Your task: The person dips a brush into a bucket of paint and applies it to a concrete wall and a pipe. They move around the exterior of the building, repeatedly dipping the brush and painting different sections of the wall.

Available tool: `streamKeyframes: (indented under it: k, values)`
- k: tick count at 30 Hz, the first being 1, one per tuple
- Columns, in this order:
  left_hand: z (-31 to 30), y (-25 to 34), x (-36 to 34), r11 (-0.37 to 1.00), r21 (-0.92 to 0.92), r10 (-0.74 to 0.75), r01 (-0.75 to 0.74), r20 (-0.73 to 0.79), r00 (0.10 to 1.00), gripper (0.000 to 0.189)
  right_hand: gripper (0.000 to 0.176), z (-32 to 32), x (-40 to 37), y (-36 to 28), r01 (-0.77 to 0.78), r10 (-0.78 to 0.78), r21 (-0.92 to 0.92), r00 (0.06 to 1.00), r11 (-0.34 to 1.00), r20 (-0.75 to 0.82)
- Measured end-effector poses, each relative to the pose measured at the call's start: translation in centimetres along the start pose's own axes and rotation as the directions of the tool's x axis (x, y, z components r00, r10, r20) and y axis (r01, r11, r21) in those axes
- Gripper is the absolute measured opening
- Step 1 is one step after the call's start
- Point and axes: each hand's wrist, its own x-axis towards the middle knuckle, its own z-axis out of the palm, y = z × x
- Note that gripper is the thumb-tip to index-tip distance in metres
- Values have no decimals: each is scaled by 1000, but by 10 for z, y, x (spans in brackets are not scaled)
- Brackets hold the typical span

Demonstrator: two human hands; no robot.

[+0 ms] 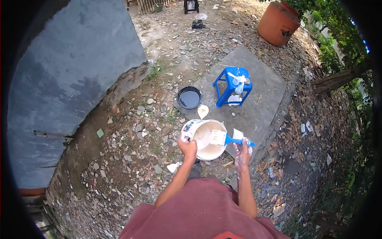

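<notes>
My left hand (188, 149) is closed on the near left rim of a white paint bucket (191, 128), which is tilted so that its pale inside faces me. A paintbrush (233, 140) with a blue handle is gripped in my right hand (242, 154), at the bucket's right side. Its wide, pale bristles lie over the bucket opening. White paint is smeared on my right fingers and wrist. Just beyond the bucket lies a small cream-coloured piece (203, 112), close to a black basin (190, 97) of dark liquid.
A blue plastic stool (227, 91) stands on a concrete slab (267, 91), with a plastic bag (239, 83) on its seat. To the left rises a grey-blue wall (79, 71). Rubble and dry leaves cover the ground. An orange tank (278, 24) stands at the back right.
</notes>
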Motion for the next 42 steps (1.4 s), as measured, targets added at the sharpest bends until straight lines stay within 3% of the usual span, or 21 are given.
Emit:
streamKeyframes:
  k: [3,5,7,8,11,18,21,29,35,38,41,42]
  values:
    - [-6,-6,28,997,-61,55,-55,10,998,45,21,32,21,9,-3,4,-37,1000,999,25]
    - [-12,-2,36,1000,18,21,-21,-12,1000,46,21,45,31,18,-2,6,-44,996,999,87]
    - [-8,4,51,987,-133,79,-91,-89,993,44,19,70,28,18,-6,9,-35,996,999,91]
    - [-11,7,58,996,-4,86,-87,-98,991,42,18,75,30,20,-41,46,-53,993,998,106]
    - [-10,6,72,986,-130,83,-101,-137,987,40,19,85,36,31,-92,103,-91,986,992,129]
    - [10,9,103,989,-94,83,-114,-288,954,36,23,103,87,41,-163,187,-156,970,974,157]
    - [32,12,113,996,-62,34,-59,-348,937,34,25,112,118,38,-192,221,-171,960,966,172]
    - [124,21,168,993,-79,61,-88,-294,954,30,25,148,235,10,-217,244,-145,949,965,198]
    - [214,42,192,989,-132,15,-65,-346,938,30,22,169,321,-54,-222,240,-108,949,969,205]
    - [245,48,191,996,-71,13,-50,-441,898,29,26,178,360,-84,-136,173,-145,943,980,284]
    - [271,67,189,991,-112,38,-75,-302,952,31,27,195,382,-110,-72,137,-196,930,978,341]
    - [278,63,193,986,-129,59,-107,-330,942,34,28,203,384,-117,-41,115,-214,932,976,344]
